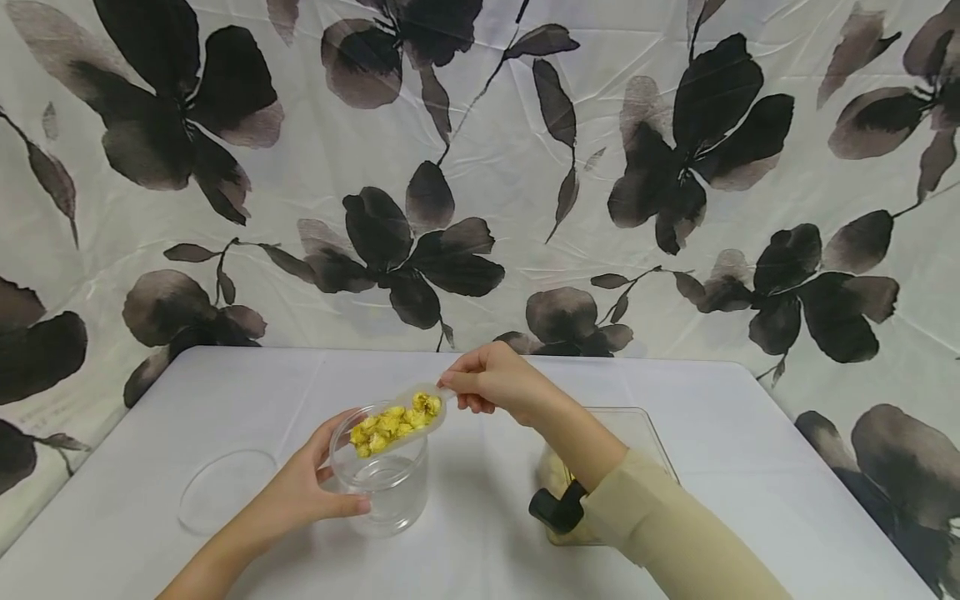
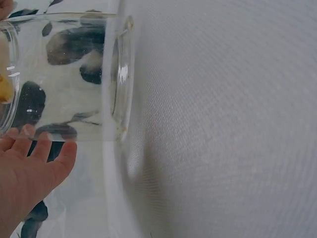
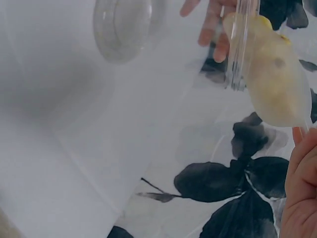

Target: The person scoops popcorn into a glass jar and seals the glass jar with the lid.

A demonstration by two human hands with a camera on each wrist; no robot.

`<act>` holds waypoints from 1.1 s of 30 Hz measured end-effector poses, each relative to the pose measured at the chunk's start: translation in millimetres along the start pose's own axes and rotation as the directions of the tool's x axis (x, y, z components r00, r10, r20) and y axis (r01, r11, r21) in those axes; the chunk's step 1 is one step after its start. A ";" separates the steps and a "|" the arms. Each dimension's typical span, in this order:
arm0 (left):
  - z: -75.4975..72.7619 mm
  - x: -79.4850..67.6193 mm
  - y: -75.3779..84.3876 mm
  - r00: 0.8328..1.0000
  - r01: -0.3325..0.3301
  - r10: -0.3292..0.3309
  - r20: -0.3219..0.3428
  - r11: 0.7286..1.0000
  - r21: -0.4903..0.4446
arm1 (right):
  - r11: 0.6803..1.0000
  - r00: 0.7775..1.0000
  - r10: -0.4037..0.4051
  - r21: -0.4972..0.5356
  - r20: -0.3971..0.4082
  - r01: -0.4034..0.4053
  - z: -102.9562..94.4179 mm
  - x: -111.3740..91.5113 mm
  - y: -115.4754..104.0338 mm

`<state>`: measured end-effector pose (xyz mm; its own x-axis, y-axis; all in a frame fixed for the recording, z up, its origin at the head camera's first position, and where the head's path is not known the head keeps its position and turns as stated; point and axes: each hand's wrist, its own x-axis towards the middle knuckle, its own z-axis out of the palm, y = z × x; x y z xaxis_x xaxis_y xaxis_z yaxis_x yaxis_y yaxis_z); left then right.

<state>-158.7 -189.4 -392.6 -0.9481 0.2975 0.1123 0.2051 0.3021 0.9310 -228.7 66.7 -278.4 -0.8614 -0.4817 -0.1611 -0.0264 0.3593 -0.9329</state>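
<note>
My left hand grips a clear round jar on its left side, thumb at the front and fingers behind. The jar's open mouth faces up. From the right, my right hand pinches the thin handle of a translucent scoop. Yellow popcorn fills the scoop, which lies across the jar's mouth with its tip angled down to the left. In the left wrist view, the fingers rest along the jar's wall, and its base is near the white cloth.
A clear round lid lies on the white table at the left. To the right, a clear square-cornered container with pale yellow contents sits partly hidden under the right forearm. A black object shows by the sleeve cuff. Floral cloth hangs behind.
</note>
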 end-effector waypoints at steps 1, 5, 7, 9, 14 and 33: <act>0.0 0.3 -0.1 1.000 -0.004 0.004 0.002 1.000 -0.002 | 1.000 1.000 -0.007 -0.008 0.003 0.007 0.6 -0.1 -1.4; 0.9 2.9 -2.1 1.000 -0.027 0.027 0.008 1.000 0.007 | 1.000 1.000 -0.013 -0.011 0.001 0.013 1.5 -1.5 -3.0; 1.2 3.6 -3.7 0.999 -0.047 0.047 0.012 0.999 0.017 | 1.000 1.000 -0.009 -0.005 -0.004 0.009 1.4 -2.1 -2.2; 0.9 3.2 -4.9 0.999 -0.052 0.052 0.009 0.998 0.024 | 1.000 1.000 -0.012 0.002 -0.003 0.012 1.3 -2.3 -1.1; -0.6 1.5 -4.5 0.999 -0.036 0.036 0.001 0.999 0.016 | 0.999 0.999 -0.044 -0.025 0.004 0.044 0.4 -2.2 0.5; -0.2 1.1 -3.1 0.999 -0.045 0.045 0.010 0.999 -0.008 | 0.949 0.999 -0.019 0.315 0.027 0.010 -27.8 -17.6 6.1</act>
<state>-160.5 -190.2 -395.3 -0.9354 0.3200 0.1508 0.2458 0.2815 0.9275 -227.8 99.6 -272.2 -0.8469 -0.5096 -0.1518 0.1265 0.0842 -0.9884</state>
